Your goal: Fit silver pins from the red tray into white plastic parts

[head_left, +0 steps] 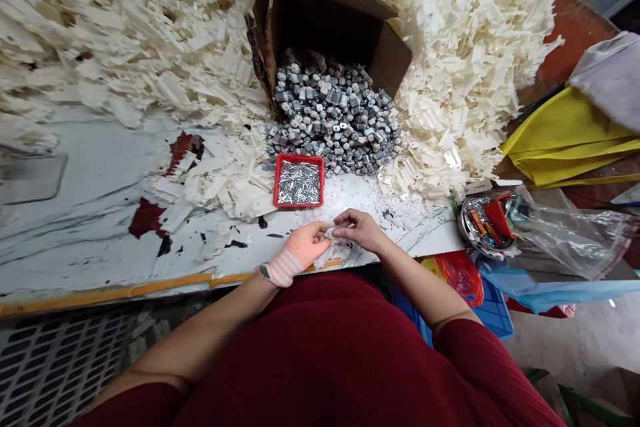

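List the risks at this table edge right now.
The small white plastic piece pinched between the gloved left hand and the bare right hand is close to the table edge, so it could slip and fall off. The red tray of metal pins sits just ahead of the hands; a careless reach might tip it and scatter them.

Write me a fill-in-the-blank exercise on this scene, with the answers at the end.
A pink striped glove covers the ____ hand, while the other hand is bare.
Both hands pinch a small piece of ____ plastic.
The small silver pins lie in a ____ tray.

Missing words: left, white, red.
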A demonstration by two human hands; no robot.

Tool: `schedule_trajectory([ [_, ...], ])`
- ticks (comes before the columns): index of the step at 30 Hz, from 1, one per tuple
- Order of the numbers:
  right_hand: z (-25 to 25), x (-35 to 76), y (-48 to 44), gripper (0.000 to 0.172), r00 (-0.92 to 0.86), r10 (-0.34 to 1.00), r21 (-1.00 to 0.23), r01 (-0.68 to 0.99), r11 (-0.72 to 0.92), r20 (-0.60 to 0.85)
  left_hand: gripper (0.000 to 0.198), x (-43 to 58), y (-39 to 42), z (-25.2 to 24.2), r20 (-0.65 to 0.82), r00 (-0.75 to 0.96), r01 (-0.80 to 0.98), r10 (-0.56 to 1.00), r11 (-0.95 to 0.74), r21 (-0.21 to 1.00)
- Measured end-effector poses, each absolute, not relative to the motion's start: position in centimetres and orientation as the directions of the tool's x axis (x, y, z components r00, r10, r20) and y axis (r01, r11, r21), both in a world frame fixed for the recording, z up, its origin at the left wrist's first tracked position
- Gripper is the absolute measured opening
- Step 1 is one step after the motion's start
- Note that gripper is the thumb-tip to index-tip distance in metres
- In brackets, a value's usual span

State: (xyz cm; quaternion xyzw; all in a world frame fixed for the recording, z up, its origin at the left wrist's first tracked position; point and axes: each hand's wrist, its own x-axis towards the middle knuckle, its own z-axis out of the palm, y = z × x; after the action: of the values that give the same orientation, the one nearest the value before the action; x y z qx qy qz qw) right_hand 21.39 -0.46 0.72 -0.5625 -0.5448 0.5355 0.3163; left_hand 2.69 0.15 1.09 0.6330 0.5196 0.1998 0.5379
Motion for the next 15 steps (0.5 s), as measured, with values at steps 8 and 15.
schedule_trajectory([
  [8,0.5,19.7,1.0,0.027,-0.247,0.942,-0.933,0.331,-0.138,-0.227,0.029,2.0,0.4,1.2,-0.368,0.372,0.169,0.852,0.328,0.929],
  [15,0.3,27.3,7.6,0.028,0.328,0.902,-0.346,0.911,-0.224,0.281,0.03,2.8,0.1,0.8,-0.5,0.437,-0.021,0.748,0.564,0.826],
])
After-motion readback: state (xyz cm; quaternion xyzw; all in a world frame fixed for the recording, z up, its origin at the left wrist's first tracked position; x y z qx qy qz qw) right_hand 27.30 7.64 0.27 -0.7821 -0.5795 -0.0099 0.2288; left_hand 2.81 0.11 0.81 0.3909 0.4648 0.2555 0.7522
